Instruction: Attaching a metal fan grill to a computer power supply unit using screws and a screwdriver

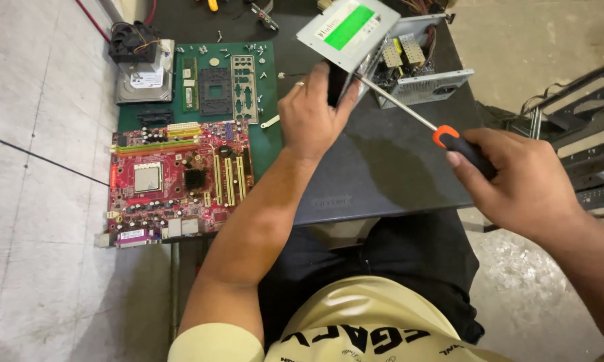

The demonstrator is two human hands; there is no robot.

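Red motherboard [178, 177], hard drive [144, 82], green mat [265, 137]

Two hands: the left hand [310, 115] and the right hand [520, 184]. One screwdriver [419, 121]. One power supply cover [347, 30] and one open power supply case [419, 64] at the table's [389, 167] far edge. One red motherboard [178, 177], one hard drive [144, 84], one black fan [133, 40], one memory stick [190, 82], one metal port plate [244, 87], one green mat [268, 144] on the table's left side

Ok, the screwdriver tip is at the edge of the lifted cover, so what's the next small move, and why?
Probably steady the tip before turning or prying. The left hand holds the grey cover tilted up off the power supply case, and the right hand grips the screwdriver far back. The tip's exact seat is hidden.
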